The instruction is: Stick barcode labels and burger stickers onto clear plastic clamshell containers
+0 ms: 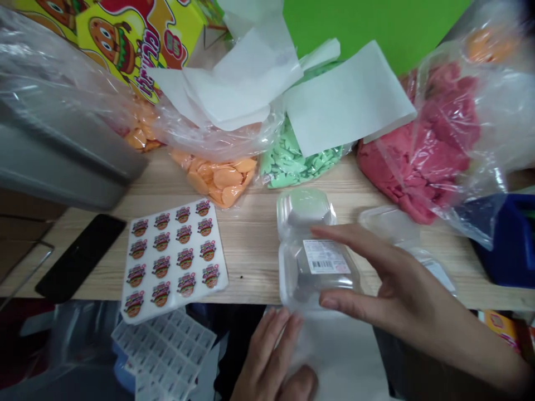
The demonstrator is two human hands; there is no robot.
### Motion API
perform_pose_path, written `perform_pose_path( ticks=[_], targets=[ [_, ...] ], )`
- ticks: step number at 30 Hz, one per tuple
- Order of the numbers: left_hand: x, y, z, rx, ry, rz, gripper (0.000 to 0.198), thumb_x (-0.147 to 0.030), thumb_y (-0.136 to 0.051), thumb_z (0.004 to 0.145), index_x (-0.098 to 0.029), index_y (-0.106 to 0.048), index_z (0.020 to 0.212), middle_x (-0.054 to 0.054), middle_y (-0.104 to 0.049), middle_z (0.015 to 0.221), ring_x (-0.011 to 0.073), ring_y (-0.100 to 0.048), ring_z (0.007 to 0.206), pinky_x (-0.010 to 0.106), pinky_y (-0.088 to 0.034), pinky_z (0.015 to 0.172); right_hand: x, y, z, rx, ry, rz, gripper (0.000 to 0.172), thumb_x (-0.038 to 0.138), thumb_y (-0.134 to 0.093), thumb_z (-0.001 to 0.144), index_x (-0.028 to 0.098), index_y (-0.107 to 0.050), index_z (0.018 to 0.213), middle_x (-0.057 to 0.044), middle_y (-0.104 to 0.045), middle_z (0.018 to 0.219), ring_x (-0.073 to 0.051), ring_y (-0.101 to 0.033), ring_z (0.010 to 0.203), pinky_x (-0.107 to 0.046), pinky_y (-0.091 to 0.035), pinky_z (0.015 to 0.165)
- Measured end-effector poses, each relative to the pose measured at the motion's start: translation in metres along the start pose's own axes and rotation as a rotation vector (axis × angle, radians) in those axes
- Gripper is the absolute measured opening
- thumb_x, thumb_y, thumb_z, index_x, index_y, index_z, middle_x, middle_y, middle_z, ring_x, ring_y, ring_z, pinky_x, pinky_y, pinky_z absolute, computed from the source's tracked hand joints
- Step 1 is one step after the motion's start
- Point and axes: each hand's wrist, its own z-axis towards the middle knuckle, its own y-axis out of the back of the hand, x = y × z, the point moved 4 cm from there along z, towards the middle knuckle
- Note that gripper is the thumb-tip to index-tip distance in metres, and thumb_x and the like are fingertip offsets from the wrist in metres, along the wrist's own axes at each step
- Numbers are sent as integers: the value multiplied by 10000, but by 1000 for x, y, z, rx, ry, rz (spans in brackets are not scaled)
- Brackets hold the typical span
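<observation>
A clear plastic clamshell box [288,278] lies unfolded on the table, with a white barcode label [328,257] on its near half. Over its right side my right hand [393,284] is open, thumb and forefinger spread apart around the label with nothing between them. My left hand [271,356] is below the table's front edge, fingers stretched toward the box's near rim. It lies beside a pale, whitish surface [346,351]; whether the fingertips touch the box I cannot tell. Another clear box [390,223] is partly hidden behind my right hand.
A stack of burger sticker sheets [173,259] and a black phone [79,259] lie left. Along the back are bags of orange pieces [225,181], green pieces [301,161] and red pieces [434,145], with white papers [351,97] on top. A blue bin [501,245] stands right.
</observation>
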Motion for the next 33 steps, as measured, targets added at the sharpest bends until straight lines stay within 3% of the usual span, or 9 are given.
perform_pose_path(
  ticks=[3, 6, 10, 18, 23, 25, 27, 29, 33],
  targets=[
    [-1, 8, 23, -80, -30, -14, 118, -162, -539, 856, -220, -580, 762, 36, -596, 1296, 218, -337, 1357, 424, -321, 1106, -2, 5, 7, 42, -135, 163, 503, 463, -705, 734, 391, -540, 1205, 46, -602, 1219, -188, -571, 1093, -294, -481, 906],
    [-3, 9, 53, -48, -63, -33, 178, -154, -466, 871, -200, -589, 751, 55, -612, 1264, 235, -212, 1403, 432, -201, 1148, -5, 7, 12, 69, -266, 345, 458, 490, -685, 741, 346, -589, 1165, 3, -643, 1146, -226, -622, 987, -322, -527, 769],
    [-3, 7, 72, -8, -53, -11, 151, -125, -481, 841, -180, -607, 778, 62, -626, 1239, 232, -308, 1359, 386, -201, 1142, -4, 10, 18, 111, -315, 458, 413, 466, -698, 737, 331, -621, 1120, 18, -666, 1078, -207, -615, 976, -321, -492, 808],
    [1, 9, 70, -13, -40, -85, 122, -122, -496, 801, -191, -579, 744, 37, -595, 1302, 222, -449, 1259, 394, -244, 1117, -2, 24, 33, 131, -401, 724, 267, 367, -743, 700, 223, -666, 911, 15, -680, 885, -125, -628, 796, -241, -481, 723],
    [1, 10, 84, -12, 0, -121, 98, -157, -525, 794, -197, -589, 732, 64, -644, 1179, 252, -461, 1215, 449, -291, 1073, 7, 17, 28, 172, -227, 400, 421, 451, -700, 725, 261, -628, 1095, -17, -650, 1068, -203, -600, 1004, -337, -470, 875],
    [0, 9, 91, 30, 3, -144, 143, -186, -559, 783, -205, -627, 908, 82, -612, 1213, 280, -438, 1236, 510, -299, 1065, 17, 8, 22, 221, -53, 207, 563, 473, -703, 718, 302, -556, 1233, -24, -573, 1220, -211, -531, 1123, -345, -436, 952],
    [-1, 6, 98, 97, 0, -164, 395, -192, -562, 773, -205, -558, 1168, 102, -544, 1303, 309, -386, 1285, 559, -333, 1038, 26, -2, 19, 272, 74, 56, 647, 472, -727, 694, 290, -524, 1281, -56, -517, 1274, -229, -486, 1169, -355, -431, 967],
    [-2, 4, 101, 158, -17, -159, 472, -186, -539, 773, -206, -510, 1243, 109, -502, 1351, 329, -337, 1324, 592, -360, 1013, 32, -4, 21, 295, 110, 12, 563, 404, -738, 694, 254, -581, 1214, -74, -542, 1215, -227, -523, 1113, -344, -466, 920],
    [-2, 4, 100, 237, -54, -108, 165, -173, -508, 787, -204, -625, 898, 89, -538, 1338, 321, -363, 1325, 637, -318, 1036, 25, 27, 39, 182, 1, 239, 298, 382, -656, 764, 252, -650, 1032, -16, -653, 1040, -168, -647, 894, -292, -524, 800]
  ],
)
